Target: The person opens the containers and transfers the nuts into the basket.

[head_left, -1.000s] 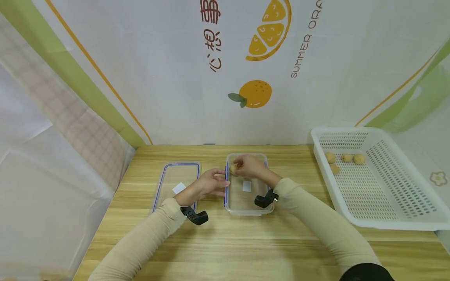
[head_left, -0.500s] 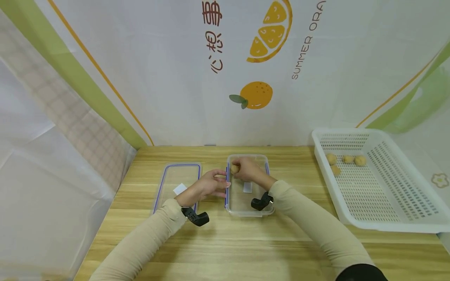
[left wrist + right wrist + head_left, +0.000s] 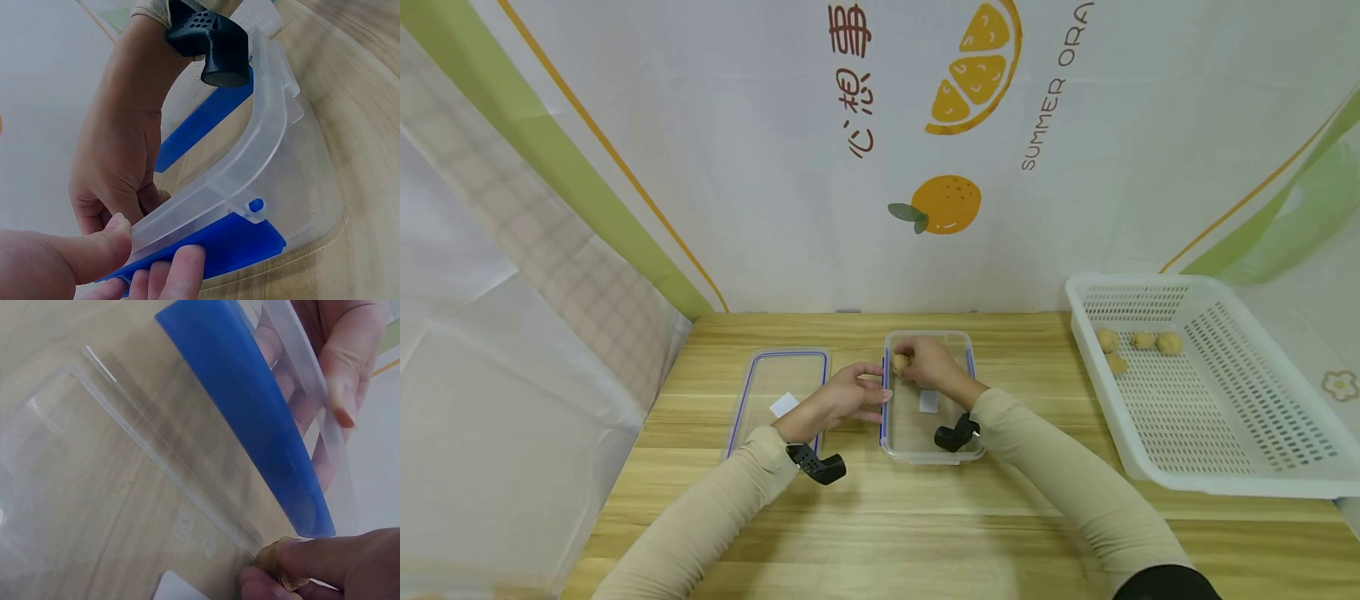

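A clear plastic food container [image 3: 934, 433] with blue side clips stands without its lid on the wooden table. My left hand [image 3: 852, 394] grips its left side, the thumb on the rim and the fingers against the blue clip [image 3: 244, 244], as the left wrist view shows. Inside, near the far left corner, my right hand [image 3: 931, 362] pinches a walnut [image 3: 900, 363] between thumb and fingers. In the right wrist view the walnut [image 3: 270, 561] is low against the container, partly covered by the fingers. A small white label [image 3: 928, 402] shows at the container's bottom.
The clear lid [image 3: 790, 367] with a blue seal lies left of the container, partly under my left wrist. A white slotted basket [image 3: 1195, 417] stands at the right, with several walnuts [image 3: 1168, 342] at its far left end. A printed cloth [image 3: 775, 208] hangs behind the table.
My right wrist has shifted slightly left and nearer to me, while the fingers keep the walnut at the same corner. The left hand stays on the container's side.
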### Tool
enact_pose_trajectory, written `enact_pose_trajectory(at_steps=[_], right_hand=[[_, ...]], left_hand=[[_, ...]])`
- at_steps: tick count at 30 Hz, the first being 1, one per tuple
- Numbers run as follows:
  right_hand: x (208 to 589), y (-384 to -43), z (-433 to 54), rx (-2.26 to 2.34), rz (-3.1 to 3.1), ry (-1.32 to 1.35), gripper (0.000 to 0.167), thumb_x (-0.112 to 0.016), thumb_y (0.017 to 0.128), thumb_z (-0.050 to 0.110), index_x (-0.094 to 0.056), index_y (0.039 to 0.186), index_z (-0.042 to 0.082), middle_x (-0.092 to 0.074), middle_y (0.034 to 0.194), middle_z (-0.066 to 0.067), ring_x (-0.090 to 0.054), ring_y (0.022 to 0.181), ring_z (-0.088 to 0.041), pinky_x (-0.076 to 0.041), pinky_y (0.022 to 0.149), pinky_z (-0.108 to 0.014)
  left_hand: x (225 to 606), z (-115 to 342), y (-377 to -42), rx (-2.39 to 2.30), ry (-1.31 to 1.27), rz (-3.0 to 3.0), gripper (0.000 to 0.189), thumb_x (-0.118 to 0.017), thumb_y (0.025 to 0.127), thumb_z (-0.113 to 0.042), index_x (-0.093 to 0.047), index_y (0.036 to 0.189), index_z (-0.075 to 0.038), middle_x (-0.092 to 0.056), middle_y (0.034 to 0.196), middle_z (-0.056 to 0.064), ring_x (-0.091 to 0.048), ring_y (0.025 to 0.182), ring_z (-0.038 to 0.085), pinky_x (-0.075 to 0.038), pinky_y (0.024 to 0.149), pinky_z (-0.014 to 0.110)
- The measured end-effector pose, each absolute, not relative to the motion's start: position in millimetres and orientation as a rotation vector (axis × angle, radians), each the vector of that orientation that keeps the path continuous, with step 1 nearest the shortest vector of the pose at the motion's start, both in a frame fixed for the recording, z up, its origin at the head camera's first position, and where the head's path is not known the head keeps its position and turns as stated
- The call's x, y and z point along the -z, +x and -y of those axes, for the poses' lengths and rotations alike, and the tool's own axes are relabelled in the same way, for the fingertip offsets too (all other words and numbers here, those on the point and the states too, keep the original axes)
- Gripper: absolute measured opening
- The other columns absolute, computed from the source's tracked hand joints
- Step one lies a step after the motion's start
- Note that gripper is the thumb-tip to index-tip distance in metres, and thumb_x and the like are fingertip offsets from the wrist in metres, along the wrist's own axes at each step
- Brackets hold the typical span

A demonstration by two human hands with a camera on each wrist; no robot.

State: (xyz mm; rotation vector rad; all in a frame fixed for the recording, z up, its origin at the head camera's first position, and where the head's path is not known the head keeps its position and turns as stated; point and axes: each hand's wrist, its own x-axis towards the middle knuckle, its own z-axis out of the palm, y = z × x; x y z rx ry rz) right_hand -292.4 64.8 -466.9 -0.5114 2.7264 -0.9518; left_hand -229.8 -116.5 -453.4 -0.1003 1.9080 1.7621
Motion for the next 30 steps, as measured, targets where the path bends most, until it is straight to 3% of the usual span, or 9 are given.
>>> enact_pose_trajectory(at_steps=[8,15,24,30], right_hand=[[469,-292,-66,0.955,-2.736,-0.53,0.038,-0.081,0.083,0.003,-0.071,0.12,0.0,-0.071,0.115,-0.013,-0.064,0.107,-0.027,-0.056,0.097,-0.041],[464,-291,-71,0.949,-2.714,-0.505,0.042,-0.079,0.086,0.009,-0.069,0.126,0.002,-0.07,0.122,-0.013,-0.064,0.111,-0.027,-0.057,0.097,-0.041],[452,-289,-78,1.14,-2.603,-0.511,0.04,-0.079,0.087,0.009,-0.068,0.124,-0.001,-0.069,0.115,-0.015,-0.068,0.102,-0.027,-0.063,0.077,-0.029],[447,-288,-84,1.162,-2.601,-0.527,0.04,-0.081,0.086,0.01,-0.069,0.123,0.001,-0.068,0.115,-0.015,-0.066,0.104,-0.027,-0.061,0.086,-0.034]], left_hand=[[454,117,-229,-1.762,-0.103,-1.905,0.05,-0.062,0.098,0.005,-0.041,0.144,0.006,-0.058,0.116,0.019,-0.064,0.094,0.023,-0.065,0.083,0.044],[456,116,-230,-1.769,-0.083,-1.914,0.049,-0.063,0.098,0.005,-0.042,0.142,0.007,-0.06,0.116,0.02,-0.066,0.094,0.024,-0.066,0.08,0.042],[455,116,-229,-1.766,-0.106,-1.917,0.049,-0.064,0.097,0.005,-0.044,0.142,0.006,-0.058,0.119,0.023,-0.065,0.102,0.03,-0.065,0.083,0.045],[453,115,-229,-1.764,-0.104,-1.913,0.048,-0.064,0.098,0.004,-0.044,0.141,0.005,-0.058,0.119,0.021,-0.065,0.103,0.031,-0.065,0.084,0.045]])
